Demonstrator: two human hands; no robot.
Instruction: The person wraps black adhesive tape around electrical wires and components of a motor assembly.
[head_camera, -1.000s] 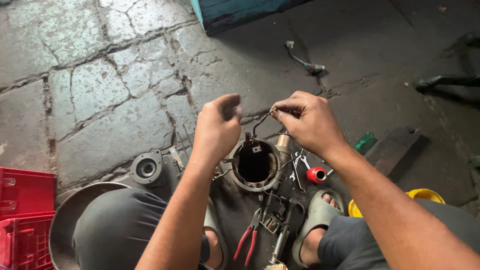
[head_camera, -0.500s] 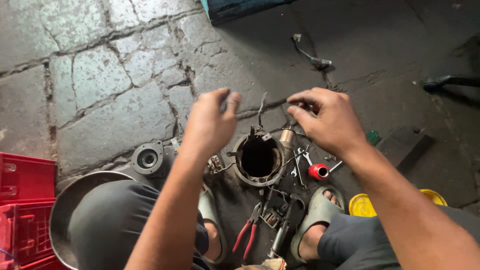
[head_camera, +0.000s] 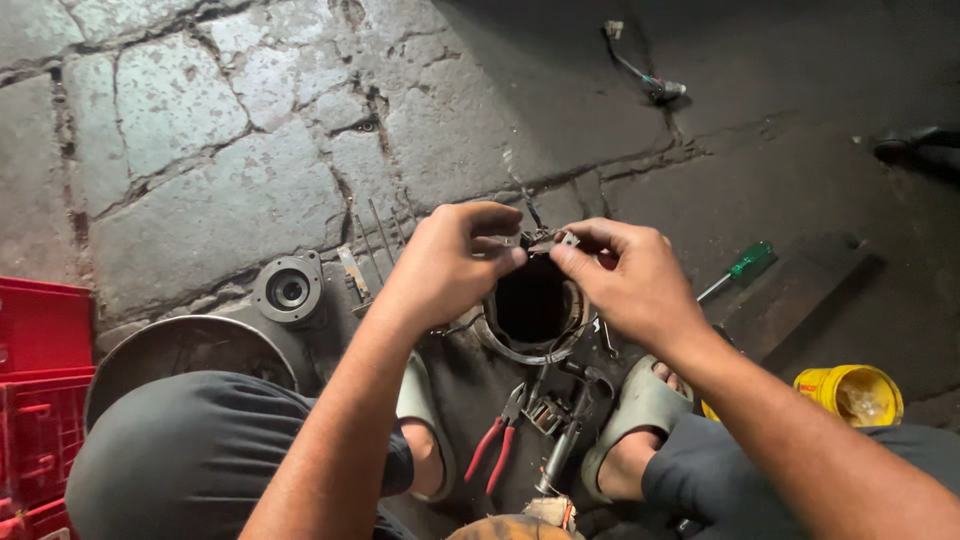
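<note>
A small metal part (head_camera: 548, 241) with thin wire attached is pinched between both hands just above the rim of a round metal housing (head_camera: 530, 312), which sits on the dark floor between the person's feet. The left hand (head_camera: 445, 262) is curled nearly shut, thumb and forefinger pressed on the left end of the part; the right hand (head_camera: 630, 280) is likewise closed down, its fingertips gripping the right end (what exactly the piece is cannot be told, it is too small and half covered). A thin wire (head_camera: 522, 190) runs up from the pinch point over the stone.

The housing is open at the top, its inside dark. Just below it lie red-handled pliers (head_camera: 497, 448) and a cluster of small metal tools (head_camera: 560, 415), flanked by two pale green sandals (head_camera: 632, 410). To the left of the left hand sit a round grey bearing-like part (head_camera: 288, 289) and a large metal bowl (head_camera: 170, 345), with red plastic crates (head_camera: 40, 390) at the edge. To the right lie a green-handled screwdriver (head_camera: 742, 265) and, further down, a yellow container (head_camera: 850, 393). A cable with a connector (head_camera: 645, 80) lies well away on the cracked stone floor (head_camera: 200, 150)
</note>
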